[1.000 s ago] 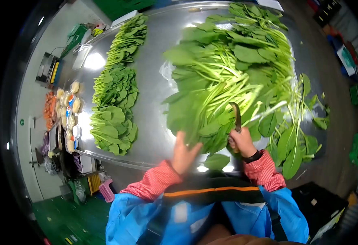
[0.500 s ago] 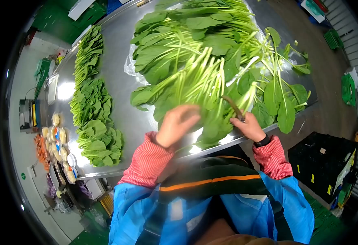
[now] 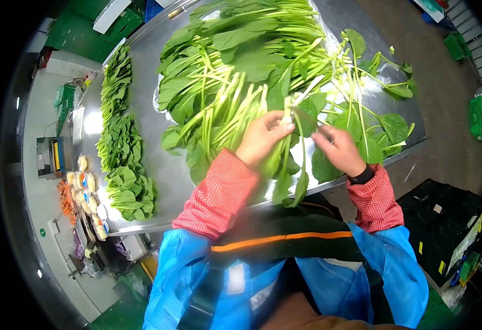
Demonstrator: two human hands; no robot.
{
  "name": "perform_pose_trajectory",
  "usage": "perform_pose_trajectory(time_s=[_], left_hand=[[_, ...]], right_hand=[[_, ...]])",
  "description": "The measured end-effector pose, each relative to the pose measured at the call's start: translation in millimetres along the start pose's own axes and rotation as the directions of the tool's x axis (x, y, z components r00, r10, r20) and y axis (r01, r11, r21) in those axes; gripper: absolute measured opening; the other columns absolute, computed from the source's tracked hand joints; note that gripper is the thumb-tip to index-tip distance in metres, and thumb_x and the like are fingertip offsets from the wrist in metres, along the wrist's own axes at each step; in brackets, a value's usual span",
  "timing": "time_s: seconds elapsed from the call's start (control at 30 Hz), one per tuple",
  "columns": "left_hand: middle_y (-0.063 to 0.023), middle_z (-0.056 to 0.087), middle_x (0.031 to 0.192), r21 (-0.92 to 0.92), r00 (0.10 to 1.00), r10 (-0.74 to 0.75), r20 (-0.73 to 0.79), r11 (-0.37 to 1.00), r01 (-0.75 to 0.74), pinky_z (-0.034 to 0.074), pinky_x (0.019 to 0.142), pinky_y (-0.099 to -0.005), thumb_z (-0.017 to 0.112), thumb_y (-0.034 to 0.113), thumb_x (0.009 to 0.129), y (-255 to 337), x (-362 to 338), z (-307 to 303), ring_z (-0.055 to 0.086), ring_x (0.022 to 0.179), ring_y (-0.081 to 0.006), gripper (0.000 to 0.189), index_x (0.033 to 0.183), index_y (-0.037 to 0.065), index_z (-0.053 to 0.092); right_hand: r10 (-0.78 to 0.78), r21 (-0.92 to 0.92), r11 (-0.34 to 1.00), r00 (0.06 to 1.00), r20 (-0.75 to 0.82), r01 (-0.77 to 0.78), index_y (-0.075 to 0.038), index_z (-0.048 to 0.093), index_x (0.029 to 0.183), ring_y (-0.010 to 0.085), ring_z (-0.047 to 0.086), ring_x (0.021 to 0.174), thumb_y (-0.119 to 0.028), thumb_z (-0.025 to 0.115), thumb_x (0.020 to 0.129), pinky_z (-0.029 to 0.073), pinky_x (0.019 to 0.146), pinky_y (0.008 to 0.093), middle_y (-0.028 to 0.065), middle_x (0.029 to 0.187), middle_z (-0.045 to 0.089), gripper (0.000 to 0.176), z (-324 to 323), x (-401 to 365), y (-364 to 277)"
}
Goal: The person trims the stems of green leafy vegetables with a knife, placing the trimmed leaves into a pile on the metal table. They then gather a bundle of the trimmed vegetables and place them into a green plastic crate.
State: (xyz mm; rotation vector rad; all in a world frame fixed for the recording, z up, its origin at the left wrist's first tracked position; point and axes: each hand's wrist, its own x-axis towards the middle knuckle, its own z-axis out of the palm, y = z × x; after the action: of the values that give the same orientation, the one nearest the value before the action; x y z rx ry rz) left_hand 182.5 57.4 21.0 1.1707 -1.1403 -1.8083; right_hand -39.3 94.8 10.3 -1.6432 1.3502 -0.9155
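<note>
At the near edge of the flat, shiny metal table [image 3: 154, 144], the left hand [image 3: 260, 138] pinches the long, leafy green bunch [image 3: 276, 160], which looks light and floppy, by its firmer pale stalks, likely best since soft leaves may tear; the right hand [image 3: 341, 151] curls, grip too blurry to tell.

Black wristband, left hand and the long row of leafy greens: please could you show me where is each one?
Black wristband [image 3: 363, 175]: head view; middle of its visible band.
Left hand [image 3: 258, 140]: head view; back of the hand.
Row of leafy greens [image 3: 123, 136]: head view; leaves near the row's middle.
</note>
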Motion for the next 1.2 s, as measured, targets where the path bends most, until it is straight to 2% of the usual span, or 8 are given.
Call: perform_pose_trajectory(time_s=[0.2, 0.33, 0.53, 0.6, 0.67, 0.9, 1.03, 1.2], left_hand=[[-0.0030, 0.067, 0.098, 0.083, 0.998, 0.007, 0.068, 0.996, -0.013, 0.049, 0.079, -0.0236, 0.071, 0.010, 0.088, 4.9, 7.0, 37.7, 0.060, 0.086, -0.0086, 0.034, 0.117, -0.003, 0.060], [-0.0024, 0.067, 0.099, 0.046, 1.000, 0.007, 0.013, 0.999, -0.007, 0.050, 0.081, -0.0234, 0.069, 0.008, 0.088, 6.7, 7.0, 43.3, 0.060, 0.086, -0.0083, 0.032, 0.118, -0.002, 0.060], [-0.0041, 0.066, 0.106, 0.022, 0.993, 0.037, 0.116, 0.999, -0.040, 0.049, 0.087, -0.0281, 0.063, 0.010, 0.093, 1.8, 1.4, 39.3, 0.061, 0.093, -0.0107, 0.028, 0.120, 0.002, 0.059], [-0.0047, 0.063, 0.100, -0.279, 0.981, 0.017, 0.195, 0.960, 0.039, 0.049, 0.080, -0.0329, 0.058, 0.024, 0.095, 6.1, -12.9, 16.5, 0.060, 0.089, -0.0161, 0.032, 0.120, 0.005, 0.057], [-0.0056, 0.061, 0.095, -0.601, 0.971, -0.055, 0.234, 0.777, 0.189, 0.050, 0.076, -0.0382, 0.056, 0.029, 0.095, 31.1, -43.4, -6.6, 0.059, 0.085, -0.0197, 0.034, 0.119, 0.006, 0.054], [-0.0049, 0.054, 0.080, -0.157, 0.954, -0.053, -0.297, 0.988, 0.006, 0.049, 0.065, -0.0304, 0.053, 0.035, 0.096, 35.2, -118.1, -71.1, 0.055, 0.070, -0.0168, 0.029, 0.105, 0.007, 0.053], [0.0030, 0.052, 0.068, 0.035, 0.880, -0.055, -0.472, 0.996, 0.082, 0.040, 0.054, -0.0219, 0.066, 0.022, 0.092, 20.6, -123.5, -73.6, 0.048, 0.058, -0.0071, 0.019, 0.093, 0.006, 0.056], [0.0035, 0.063, 0.085, 0.318, 0.928, 0.102, -0.358, 0.948, 0.019, 0.046, 0.065, -0.0204, 0.070, 0.016, 0.088, 10.6, -87.4, -45.6, 0.055, 0.071, -0.0053, 0.023, 0.107, 0.005, 0.066]], right_hand=[[-0.303, -0.605, 0.754, 0.953, 0.025, 0.255, -0.007, 0.061, 0.087, 0.0311, 0.064, 0.068, -0.022, 0.065, 0.086, 0.049, 0.056, 0.0407, 0.0122, 0.075, 0.062, 0.015, -37.3, 26.8, -8.9], [0.021, -0.545, 0.838, 1.000, -0.012, -0.024, -0.006, 0.063, 0.097, 0.0335, 0.064, 0.071, -0.023, 0.064, 0.089, 0.050, 0.058, 0.0406, 0.0155, 0.084, 0.066, 0.019, -55.5, 22.7, 60.9], [0.164, 0.429, 0.861, 0.947, 0.275, -0.274, -0.001, 0.066, 0.097, 0.0077, 0.053, 0.073, -0.026, 0.065, 0.093, 0.045, 0.068, 0.0260, -0.0030, 0.077, 0.059, 0.026, -30.2, 25.5, 22.2], [0.321, 0.310, 0.875, 0.925, 0.203, -0.371, -0.001, 0.066, 0.097, 0.0072, 0.052, 0.067, -0.026, 0.064, 0.094, 0.044, 0.062, 0.0265, -0.0030, 0.071, 0.058, 0.026, -21.7, 38.9, 30.8], [0.138, 0.136, 0.981, 0.990, 0.036, -0.142, -0.001, 0.066, 0.095, 0.0134, 0.054, 0.060, -0.025, 0.065, 0.092, 0.045, 0.059, 0.0296, 0.0032, 0.066, 0.060, 0.024, -4.2, 49.9, 30.6], [0.031, -0.233, 0.972, 0.994, 0.104, -0.006, 0.000, 0.065, 0.082, 0.0376, 0.063, 0.065, -0.038, 0.068, 0.083, 0.050, 0.061, 0.0428, 0.0182, 0.068, 0.064, 0.039, 72.5, 112.7, -9.4], [0.190, -0.129, 0.978, 0.959, 0.210, -0.165, 0.002, 0.067, 0.083, 0.0337, 0.066, 0.069, -0.038, 0.071, 0.078, 0.051, 0.065, 0.0413, 0.0199, 0.072, 0.066, 0.040, 116.7, 135.4, 53.8], [0.127, 0.125, 0.985, 0.991, -0.029, -0.122, -0.001, 0.059, 0.080, 0.0130, 0.050, 0.056, -0.020, 0.070, 0.077, 0.044, 0.056, 0.0302, 0.0035, 0.061, 0.052, 0.021, 104.2, 97.5, 1.9]])
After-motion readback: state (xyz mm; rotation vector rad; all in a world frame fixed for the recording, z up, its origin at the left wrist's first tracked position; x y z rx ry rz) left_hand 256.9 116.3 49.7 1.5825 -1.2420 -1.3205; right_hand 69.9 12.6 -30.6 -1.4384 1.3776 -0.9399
